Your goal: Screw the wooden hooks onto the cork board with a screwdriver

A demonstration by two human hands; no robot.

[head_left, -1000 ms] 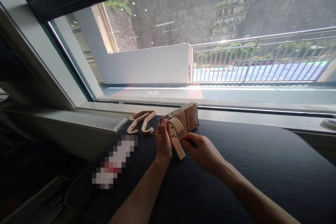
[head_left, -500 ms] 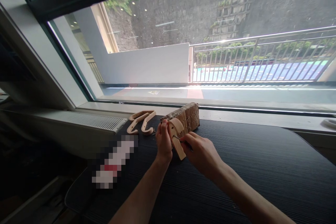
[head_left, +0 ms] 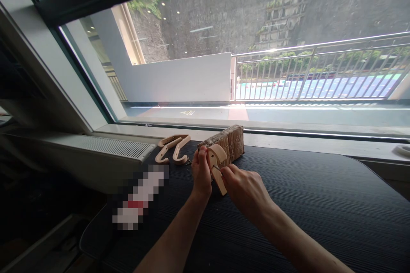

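Note:
A curved, pale wooden hook piece (head_left: 218,153) with small holes stands tilted at the end of a brown corrugated block (head_left: 235,140). My left hand (head_left: 201,175) is closed around the left side of the wooden hook piece, its thumb up near the block's end. My right hand (head_left: 246,185) is closed on a thin metal tool (head_left: 217,167). The tool's tip meets the face of the hook piece at a hole; my fingers hide its other end, so its kind is unclear.
On the black table (head_left: 304,204), two more wooden hook pieces (head_left: 180,158) lie left of the block, with small dark bits (head_left: 188,161) beside them. A blurred-out white and red item (head_left: 139,198) lies nearer. Behind are a window sill (head_left: 272,138) and a vent grille (head_left: 128,147).
My right hand has turned, and the dark part of the tool that stuck out below its fingers is now hidden. The hook piece and my left hand have shifted slightly right.

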